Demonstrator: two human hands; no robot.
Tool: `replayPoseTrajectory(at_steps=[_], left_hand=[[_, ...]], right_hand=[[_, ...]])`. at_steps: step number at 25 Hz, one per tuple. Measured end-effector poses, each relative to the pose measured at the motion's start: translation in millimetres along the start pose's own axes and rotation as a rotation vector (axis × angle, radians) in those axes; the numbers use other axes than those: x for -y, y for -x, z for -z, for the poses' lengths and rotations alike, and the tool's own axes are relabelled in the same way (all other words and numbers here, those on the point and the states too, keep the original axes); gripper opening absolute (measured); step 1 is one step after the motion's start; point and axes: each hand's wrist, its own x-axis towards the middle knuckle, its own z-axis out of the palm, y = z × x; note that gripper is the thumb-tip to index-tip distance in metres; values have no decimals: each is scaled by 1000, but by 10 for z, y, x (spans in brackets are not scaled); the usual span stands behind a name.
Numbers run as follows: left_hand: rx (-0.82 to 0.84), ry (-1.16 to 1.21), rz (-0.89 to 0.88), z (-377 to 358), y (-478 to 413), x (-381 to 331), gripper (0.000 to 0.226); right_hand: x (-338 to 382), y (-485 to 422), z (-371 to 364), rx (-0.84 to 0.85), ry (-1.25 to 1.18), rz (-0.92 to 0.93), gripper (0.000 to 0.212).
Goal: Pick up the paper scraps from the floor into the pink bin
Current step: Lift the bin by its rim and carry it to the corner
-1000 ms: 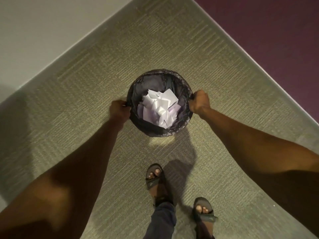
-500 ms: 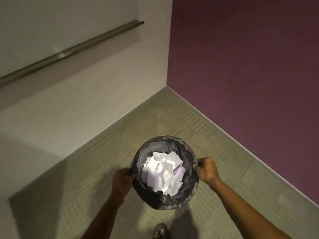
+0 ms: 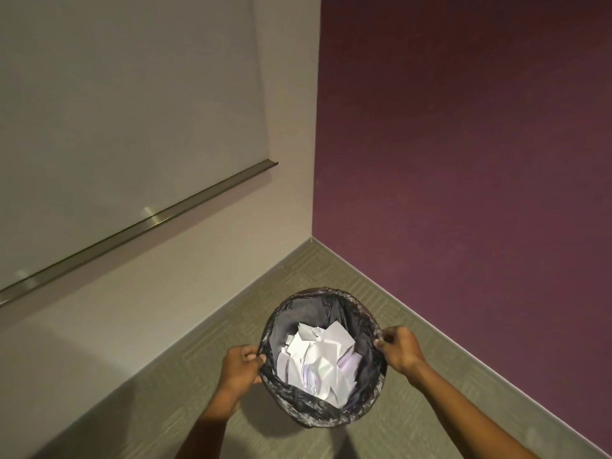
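The bin [image 3: 299,404] is round and lined with a black plastic bag that covers its rim and wall, so its pink colour is hidden. White paper scraps [image 3: 318,359] fill its inside. My left hand [image 3: 240,364] grips the left rim and my right hand [image 3: 399,349] grips the right rim. The bin sits low in the view, in front of a room corner. No scraps show on the visible carpet.
Grey-green carpet [image 3: 430,415] runs into a corner where a beige wall [image 3: 165,286] meets a purple wall [image 3: 463,160]. A metal rail [image 3: 155,220] runs along the beige wall at the left.
The view has tilted upward, so my feet have left the frame and the walls and rail fill the top. Both hands have kept their grip on the bin's rim.
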Motion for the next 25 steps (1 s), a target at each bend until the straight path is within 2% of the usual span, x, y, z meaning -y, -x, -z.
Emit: replayPoseTrajectory(at_steps=[11,14,25], left_hand=[[-17,2,-62,-16,55,-596,15],[-31,-6,-86,-85,-20,-727,17],[-100,-79,-96,-611,-892,-1417,18]], right_hand=[[314,19,458,-67,-185,-3,8],[339,-101,555,-76,-178,4,14],[420,-1354,920,-58,-235,21,20]])
